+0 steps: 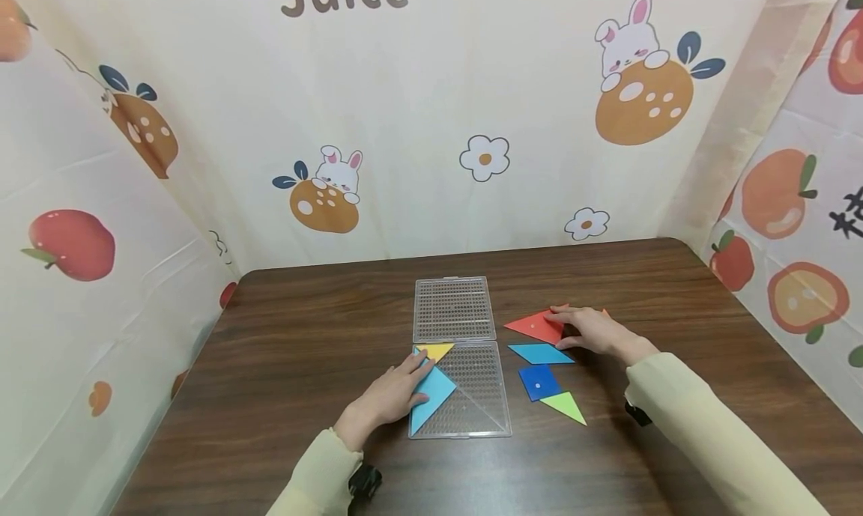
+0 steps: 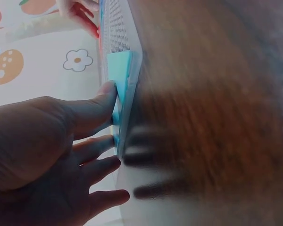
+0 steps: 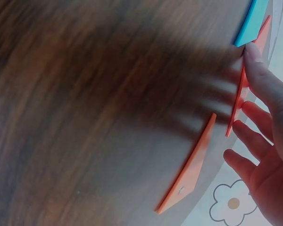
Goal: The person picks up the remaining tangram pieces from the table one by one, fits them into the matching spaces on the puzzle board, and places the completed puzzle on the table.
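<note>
We see the left grip (image 1: 389,396), spread apart, on the light-blue triangle (image 1: 434,395) at the clear case (image 1: 482,374)'s left side; sideways pressure could push it onto the yellow triangle (image 1: 438,350). The right grip (image 1: 595,332), also spread, touches the red triangle (image 1: 534,326) on the counter (image 1: 303,336); careless sliding may disturb the blue parallelogram (image 1: 539,353)

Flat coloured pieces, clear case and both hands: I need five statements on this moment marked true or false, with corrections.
1. The left hand touches the large light-blue triangle. True.
2. The yellow piece lies outside the clear case. False: it lies in the case's near half.
3. The right hand is at the red piece. True.
4. The dark-blue square lies beside the green triangle. True.
5. The right hand holds the orange piece. False: it lies on the table, apart from that hand.
</note>
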The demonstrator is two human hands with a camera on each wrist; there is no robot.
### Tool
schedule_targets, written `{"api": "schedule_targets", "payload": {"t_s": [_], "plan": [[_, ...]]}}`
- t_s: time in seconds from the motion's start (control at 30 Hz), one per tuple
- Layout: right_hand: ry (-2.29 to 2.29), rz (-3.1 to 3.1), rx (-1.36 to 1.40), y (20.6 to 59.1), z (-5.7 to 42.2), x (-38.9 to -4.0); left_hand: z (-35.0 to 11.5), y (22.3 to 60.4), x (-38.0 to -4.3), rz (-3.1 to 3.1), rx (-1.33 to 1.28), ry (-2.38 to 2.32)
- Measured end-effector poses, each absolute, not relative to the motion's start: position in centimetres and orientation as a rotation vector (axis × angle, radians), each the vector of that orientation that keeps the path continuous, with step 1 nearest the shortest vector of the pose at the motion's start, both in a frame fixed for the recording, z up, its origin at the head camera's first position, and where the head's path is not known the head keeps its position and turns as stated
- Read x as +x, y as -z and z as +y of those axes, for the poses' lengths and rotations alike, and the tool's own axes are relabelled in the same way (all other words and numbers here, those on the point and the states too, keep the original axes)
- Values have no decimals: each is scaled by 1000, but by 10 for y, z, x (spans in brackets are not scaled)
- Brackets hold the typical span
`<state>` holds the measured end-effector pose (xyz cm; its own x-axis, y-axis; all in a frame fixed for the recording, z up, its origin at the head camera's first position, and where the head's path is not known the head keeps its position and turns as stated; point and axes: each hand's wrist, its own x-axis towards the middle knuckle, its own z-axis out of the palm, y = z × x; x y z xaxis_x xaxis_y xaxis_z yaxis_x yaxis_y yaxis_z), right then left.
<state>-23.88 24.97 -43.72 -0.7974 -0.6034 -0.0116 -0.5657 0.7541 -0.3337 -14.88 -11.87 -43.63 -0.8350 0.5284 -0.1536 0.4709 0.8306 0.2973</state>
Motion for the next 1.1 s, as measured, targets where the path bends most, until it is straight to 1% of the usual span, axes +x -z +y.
{"api": "schedule_targets", "payload": {"t_s": [0.27, 0.4, 0.73, 1.1], "plan": [[500, 2829, -913, 438, 251, -239, -117, 437, -148, 2787, 781, -371], [480, 2827, -941, 438, 250, -239, -118, 436, -149, 2786, 776, -374], [361, 2831, -949, 435, 247, -236, -118, 435, -150, 2781, 759, -365], [76, 2840, -1129, 434, 239, -234, -118, 437, -149, 2781, 759, -363]]}}
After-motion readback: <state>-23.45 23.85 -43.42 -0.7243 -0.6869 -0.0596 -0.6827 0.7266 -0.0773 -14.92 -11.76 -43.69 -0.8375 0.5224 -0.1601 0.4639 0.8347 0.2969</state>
